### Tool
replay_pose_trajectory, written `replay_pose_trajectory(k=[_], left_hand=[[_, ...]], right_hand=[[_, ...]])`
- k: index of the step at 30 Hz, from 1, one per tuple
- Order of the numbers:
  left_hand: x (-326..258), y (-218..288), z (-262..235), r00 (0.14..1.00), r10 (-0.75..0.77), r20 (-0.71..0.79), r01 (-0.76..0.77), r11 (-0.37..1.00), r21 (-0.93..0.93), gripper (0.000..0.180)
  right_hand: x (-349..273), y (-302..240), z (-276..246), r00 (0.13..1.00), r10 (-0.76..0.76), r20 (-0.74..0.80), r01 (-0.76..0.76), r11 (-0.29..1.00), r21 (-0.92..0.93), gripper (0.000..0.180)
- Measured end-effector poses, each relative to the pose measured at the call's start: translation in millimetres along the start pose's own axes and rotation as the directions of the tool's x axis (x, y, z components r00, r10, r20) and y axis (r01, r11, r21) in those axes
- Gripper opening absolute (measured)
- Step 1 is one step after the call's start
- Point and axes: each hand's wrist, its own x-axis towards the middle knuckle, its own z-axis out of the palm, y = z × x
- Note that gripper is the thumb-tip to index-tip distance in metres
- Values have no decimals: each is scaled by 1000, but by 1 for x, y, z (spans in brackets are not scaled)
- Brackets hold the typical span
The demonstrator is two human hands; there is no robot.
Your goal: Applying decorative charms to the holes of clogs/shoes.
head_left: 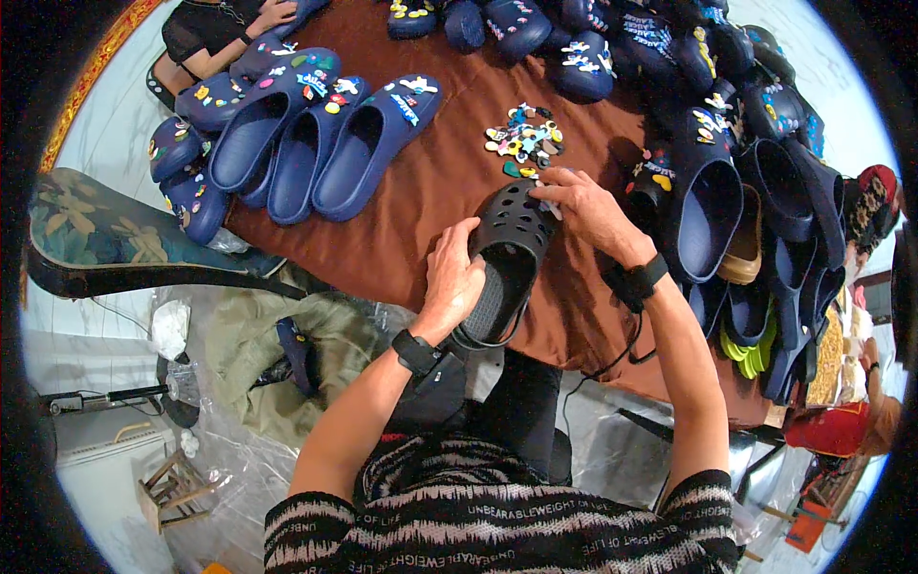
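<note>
A brown cloth-covered table (421, 191) carries rows of dark blue foam clogs (316, 143) dotted with small coloured charms, some lying side by side at the upper left and many more stacked at the right (765, 191). Another person's arm (234, 33) rests at the far corner. Below the table lie clear plastic sheeting (239, 450) and a small wooden stool (172, 488).

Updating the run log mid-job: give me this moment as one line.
left hand: grips black clog by its side | right hand: fingertips on clog toe, pressing a small charm | charm pile: beyond on brown table
</note>
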Motion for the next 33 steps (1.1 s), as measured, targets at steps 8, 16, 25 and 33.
replay_pose_trajectory(k=[8, 16, 25, 33], left_hand=[[0, -2, 1, 1000, 4, -3, -4, 1000, 1, 54], [1, -3, 2, 1000, 0, -9, 0, 1000, 8, 55], [0, -1, 1, 1000, -18, 1, 18, 1000, -22, 55], [0, -2, 2, 1000, 9, -13, -9, 1000, -10, 55]], right_hand=[[-3, 6, 0, 984, 135, -112, -123, 986, 110, 23], [7, -9, 8, 963, 212, -165, -209, 977, 39, 15], [4, -22, 12, 985, 118, -127, -145, 962, -233, 16], [6, -23, 17, 988, 118, -103, -140, 958, -250, 15]])
